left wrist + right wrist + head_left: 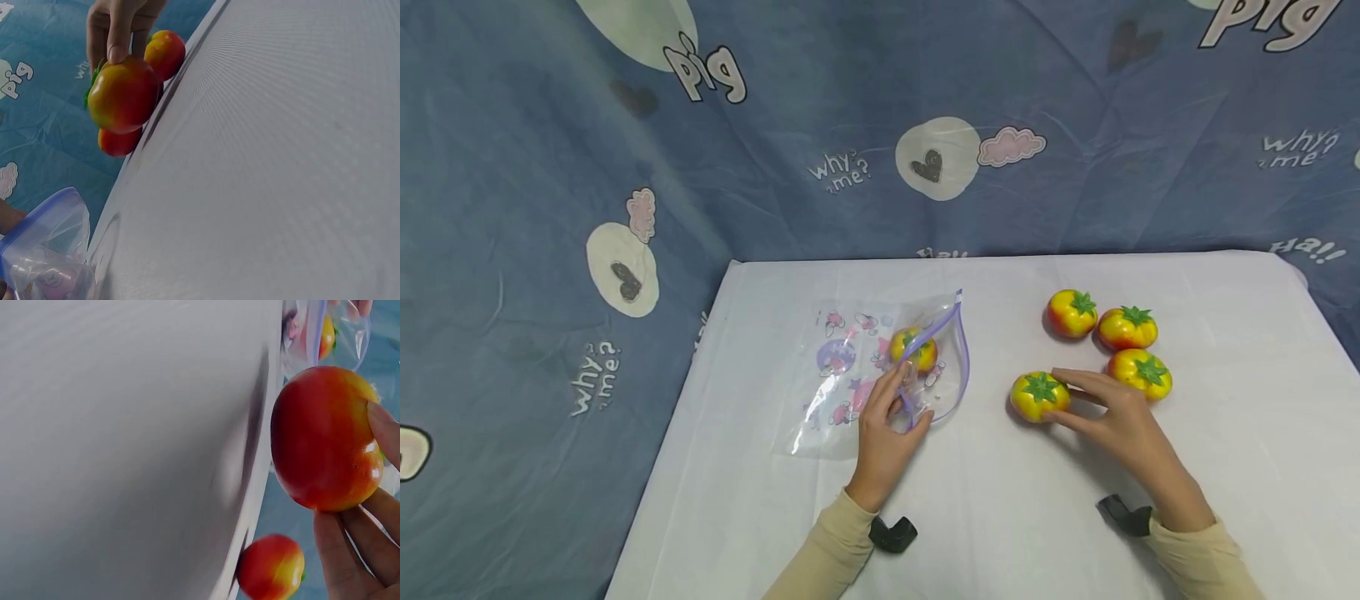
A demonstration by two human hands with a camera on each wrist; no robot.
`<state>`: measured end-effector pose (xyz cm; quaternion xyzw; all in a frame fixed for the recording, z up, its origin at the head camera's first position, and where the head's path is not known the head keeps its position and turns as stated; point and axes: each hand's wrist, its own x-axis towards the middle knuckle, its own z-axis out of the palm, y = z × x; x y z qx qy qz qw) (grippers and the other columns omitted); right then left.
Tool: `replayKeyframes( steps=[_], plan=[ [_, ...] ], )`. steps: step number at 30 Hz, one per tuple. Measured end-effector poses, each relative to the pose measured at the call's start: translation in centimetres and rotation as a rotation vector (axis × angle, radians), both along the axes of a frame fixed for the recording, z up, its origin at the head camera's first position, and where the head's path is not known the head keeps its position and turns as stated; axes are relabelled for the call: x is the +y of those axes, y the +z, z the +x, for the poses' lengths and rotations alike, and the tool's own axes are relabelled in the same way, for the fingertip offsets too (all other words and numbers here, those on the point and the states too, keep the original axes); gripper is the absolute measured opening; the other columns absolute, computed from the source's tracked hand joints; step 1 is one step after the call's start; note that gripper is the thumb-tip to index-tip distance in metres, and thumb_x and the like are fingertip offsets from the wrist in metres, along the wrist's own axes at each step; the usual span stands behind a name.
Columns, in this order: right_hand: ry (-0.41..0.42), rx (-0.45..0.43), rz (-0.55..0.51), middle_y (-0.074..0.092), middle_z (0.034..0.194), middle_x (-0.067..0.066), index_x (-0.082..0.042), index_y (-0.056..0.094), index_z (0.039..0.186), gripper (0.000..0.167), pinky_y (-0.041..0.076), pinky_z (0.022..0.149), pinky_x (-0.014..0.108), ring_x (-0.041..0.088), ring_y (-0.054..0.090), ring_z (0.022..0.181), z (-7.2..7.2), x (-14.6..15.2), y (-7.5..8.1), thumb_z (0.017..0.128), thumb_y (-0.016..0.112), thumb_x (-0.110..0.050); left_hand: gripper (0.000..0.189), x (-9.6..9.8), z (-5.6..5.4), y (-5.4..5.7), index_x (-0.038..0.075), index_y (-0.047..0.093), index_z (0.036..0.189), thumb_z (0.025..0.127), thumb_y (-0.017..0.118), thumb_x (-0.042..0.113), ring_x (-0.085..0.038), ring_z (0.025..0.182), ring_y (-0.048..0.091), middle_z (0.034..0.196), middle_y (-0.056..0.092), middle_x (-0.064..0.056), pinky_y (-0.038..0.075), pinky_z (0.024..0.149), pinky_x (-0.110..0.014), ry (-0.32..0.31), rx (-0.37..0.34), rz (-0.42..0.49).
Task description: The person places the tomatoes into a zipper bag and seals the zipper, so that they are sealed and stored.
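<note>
My right hand (1123,425) pinches a yellow-and-red toy tomato (1036,398) with a green leafy top, thumb on one side and fingers on the other. In the right wrist view this tomato (325,437) shows its red underside, raised off the white cloth. To the left, my left hand (883,442) grips the near edge of a clear zip bag (820,417) at its purple-rimmed mouth, which gapes toward the right. Inside the bag, just behind the mouth, lies another tomato (922,357). The bag carries pink and purple cartoon prints.
Three more tomatoes sit close together behind and beside my right hand: one at the back left (1070,314), one at the back right (1127,328) and one nearer (1142,372). A white cloth (1000,517) covers the table; a blue printed curtain (820,100) hangs behind it.
</note>
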<state>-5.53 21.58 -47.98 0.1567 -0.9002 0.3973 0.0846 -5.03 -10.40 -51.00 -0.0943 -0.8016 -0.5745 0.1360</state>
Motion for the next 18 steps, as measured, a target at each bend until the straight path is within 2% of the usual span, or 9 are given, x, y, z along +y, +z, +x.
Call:
replayKeyframes(
  steps=[1, 3, 4, 8, 10, 12, 14, 18],
  plan=[
    [0.001, -0.004, 0.006, 0.074, 0.127, 0.014, -0.005, 0.070, 0.131, 0.064, 0.041, 0.093, -0.006, -0.008, 0.062, 0.109, -0.1, -0.2, 0.0, 0.071, 0.093, -0.006, 0.079, 0.0, 0.0, 0.0, 0.012, 0.052, 0.151, 0.080, 0.084, -0.003, -0.029, 0.137, 0.056, 0.148, 0.056, -0.010, 0.055, 0.108, -0.040, 0.001, 0.000, -0.002],
    [0.004, -0.011, 0.007, 0.074, 0.127, 0.013, -0.006, 0.070, 0.131, 0.064, 0.041, 0.092, -0.006, -0.009, 0.061, 0.110, -0.4, -0.6, 0.0, 0.072, 0.093, -0.007, 0.079, 0.0, 0.0, 0.0, 0.012, 0.053, 0.151, 0.080, 0.084, -0.003, -0.029, 0.137, 0.056, 0.148, 0.056, -0.010, 0.055, 0.108, -0.040, 0.003, 0.002, -0.004],
    [0.008, -0.006, 0.006, 0.074, 0.128, 0.013, -0.005, 0.070, 0.131, 0.064, 0.042, 0.093, -0.005, -0.006, 0.063, 0.110, -0.5, -0.7, 0.0, 0.072, 0.093, -0.006, 0.079, 0.0, 0.0, 0.0, 0.012, 0.053, 0.151, 0.080, 0.084, -0.003, -0.029, 0.137, 0.056, 0.148, 0.057, -0.010, 0.055, 0.108, -0.040, 0.004, 0.003, -0.003],
    [0.027, 0.015, -0.006, 0.074, 0.126, 0.014, -0.004, 0.070, 0.130, 0.063, 0.044, 0.092, -0.004, 0.010, 0.071, 0.109, -1.1, -1.4, 0.0, 0.071, 0.093, -0.004, 0.079, 0.0, 0.0, 0.0, 0.013, 0.053, 0.151, 0.080, 0.084, -0.003, -0.028, 0.136, 0.056, 0.148, 0.057, -0.010, 0.056, 0.108, -0.040, 0.008, 0.002, -0.002],
    [0.032, 0.022, -0.009, 0.074, 0.126, 0.014, -0.003, 0.070, 0.130, 0.063, 0.045, 0.093, -0.003, 0.027, 0.073, 0.107, -1.4, -1.8, 0.1, 0.071, 0.092, -0.003, 0.079, 0.0, 0.0, 0.1, 0.013, 0.054, 0.151, 0.080, 0.084, -0.003, -0.028, 0.136, 0.057, 0.148, 0.057, -0.010, 0.056, 0.107, -0.040, 0.010, 0.003, -0.004],
    [0.035, 0.015, -0.019, 0.074, 0.126, 0.014, -0.003, 0.070, 0.130, 0.063, 0.047, 0.093, 0.000, 0.031, 0.073, 0.108, -1.7, -2.3, 0.1, 0.071, 0.092, -0.003, 0.079, 0.0, 0.0, 0.1, 0.013, 0.054, 0.151, 0.079, 0.085, -0.003, -0.028, 0.136, 0.057, 0.148, 0.057, -0.010, 0.056, 0.107, -0.040, 0.013, 0.003, -0.009],
    [0.037, 0.008, -0.036, 0.074, 0.126, 0.014, -0.004, 0.070, 0.130, 0.062, 0.053, 0.093, 0.007, 0.032, 0.073, 0.109, -2.0, -2.7, 0.2, 0.072, 0.092, -0.003, 0.079, 0.0, 0.0, 0.1, 0.012, 0.054, 0.151, 0.079, 0.085, -0.003, -0.028, 0.135, 0.057, 0.148, 0.057, -0.010, 0.056, 0.107, -0.040, 0.014, 0.003, -0.009],
    [0.056, 0.015, -0.082, 0.074, 0.125, 0.015, -0.003, 0.070, 0.130, 0.061, 0.061, 0.091, 0.030, 0.032, 0.071, 0.112, -2.7, -3.7, 0.4, 0.073, 0.091, -0.002, 0.079, 0.0, 0.0, 0.0, 0.012, 0.053, 0.150, 0.080, 0.085, -0.003, -0.029, 0.135, 0.058, 0.148, 0.057, -0.010, 0.056, 0.107, -0.039, 0.013, 0.002, -0.009]
  ],
)
